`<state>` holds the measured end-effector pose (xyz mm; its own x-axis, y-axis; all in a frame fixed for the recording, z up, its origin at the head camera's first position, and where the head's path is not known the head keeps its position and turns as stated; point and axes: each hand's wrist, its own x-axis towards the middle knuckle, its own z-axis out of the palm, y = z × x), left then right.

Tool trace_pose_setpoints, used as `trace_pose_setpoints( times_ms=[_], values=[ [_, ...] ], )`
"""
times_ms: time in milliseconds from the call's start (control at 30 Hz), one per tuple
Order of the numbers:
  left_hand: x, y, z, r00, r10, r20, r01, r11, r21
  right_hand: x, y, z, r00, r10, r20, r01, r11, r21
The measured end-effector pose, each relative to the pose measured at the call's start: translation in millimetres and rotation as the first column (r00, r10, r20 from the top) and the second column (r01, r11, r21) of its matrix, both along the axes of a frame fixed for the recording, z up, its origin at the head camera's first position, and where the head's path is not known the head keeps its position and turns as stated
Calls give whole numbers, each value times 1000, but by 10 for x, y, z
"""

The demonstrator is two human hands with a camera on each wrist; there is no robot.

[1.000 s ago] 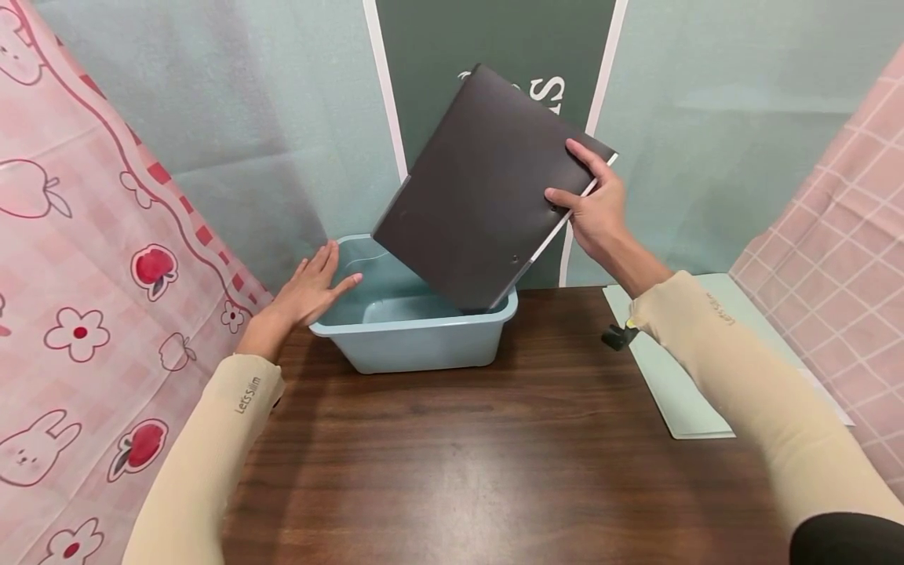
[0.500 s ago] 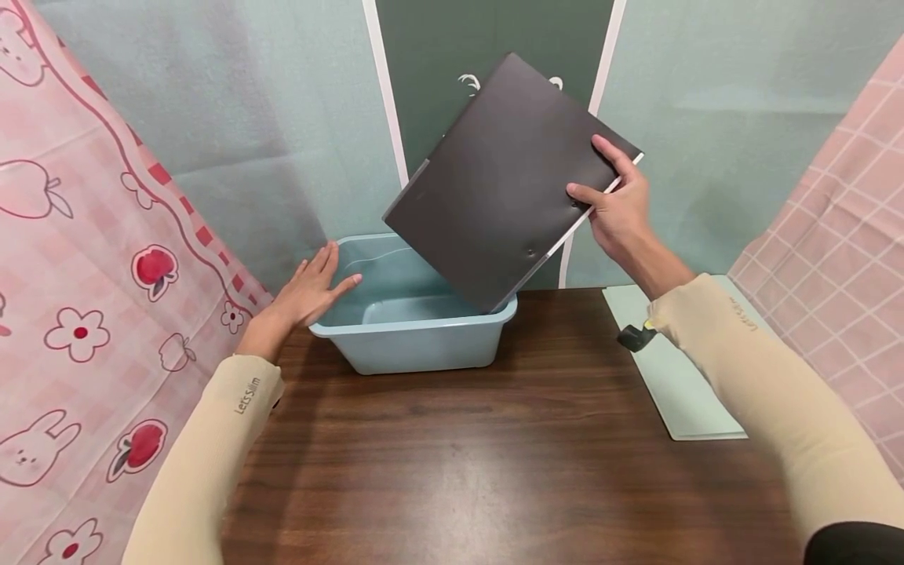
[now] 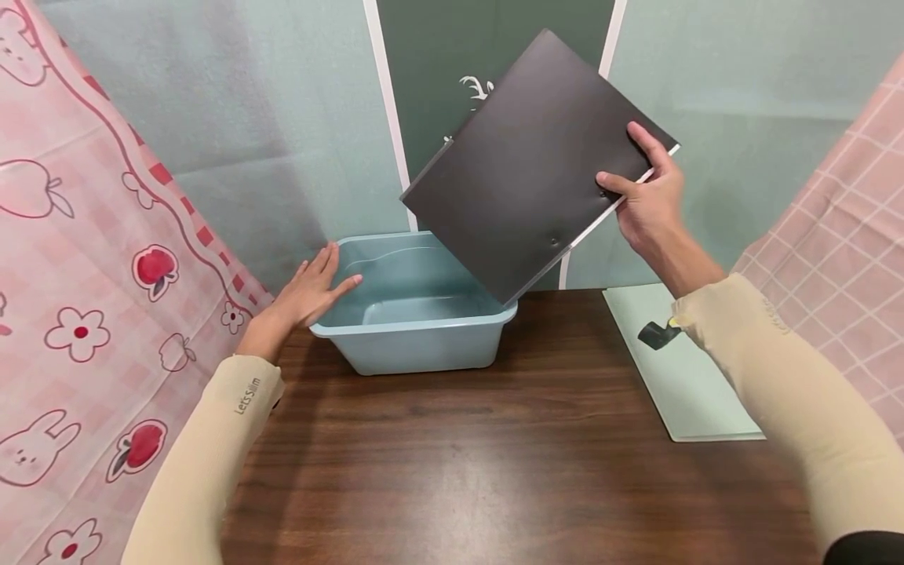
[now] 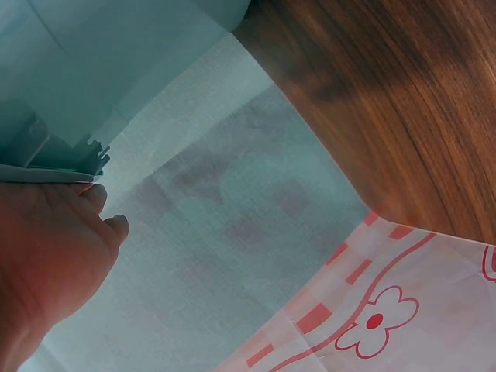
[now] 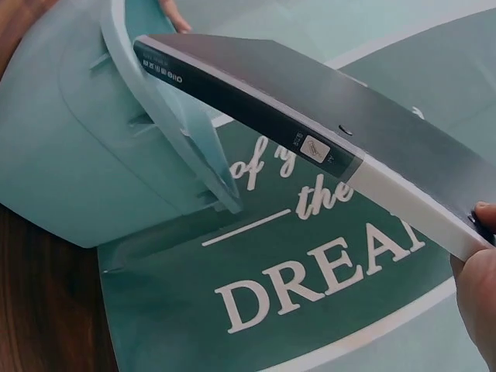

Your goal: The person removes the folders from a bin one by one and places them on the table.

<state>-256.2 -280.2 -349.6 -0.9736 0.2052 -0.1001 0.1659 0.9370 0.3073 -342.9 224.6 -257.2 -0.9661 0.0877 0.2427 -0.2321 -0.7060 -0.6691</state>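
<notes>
A black file folder (image 3: 530,165) with a white-labelled spine is tilted above the right end of a light blue plastic basin (image 3: 417,345). My right hand (image 3: 653,196) grips the folder by its spine edge, with thumb and a finger across the near cover. In the right wrist view, the folder (image 5: 341,116) has its lower corner at the basin's rim (image 5: 147,101); whether they touch I cannot tell. My left hand (image 3: 304,290) rests on the basin's left rim, fingers fairly straight and thumb pointing over the inside. In the left wrist view, the left hand's (image 4: 58,248) fingertips lie just under the rim.
A pale green folder (image 3: 678,392) lies flat on the brown wooden table (image 3: 452,463) at the right, partly under my right forearm. Pink patterned cloth (image 3: 85,329) hangs on the left, pink checked cloth (image 3: 833,235) on the right. A grey-green cloth backdrop (image 3: 247,118) stands behind.
My right hand has moved up and to the right with the black folder, whose lower corner has risen from inside the basin toward its right rim. The left hand and basin have stayed put.
</notes>
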Motion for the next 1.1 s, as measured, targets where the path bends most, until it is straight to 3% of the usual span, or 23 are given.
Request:
trace_pose_setpoints(
  times_ms=[267,767,1100],
  values=[
    [-35,13,-13,1000,-3,2,3,1000,3,20,257,75,1000,15,1,-15,998,-67],
    [-46,-55,6,1000,-20,13,20,1000,17,100,770,96,1000,16,20,-14,996,-87],
    [-51,-28,27,999,-21,34,20,999,32,146,1136,69,999,22,28,-21,999,-30]
  ],
)
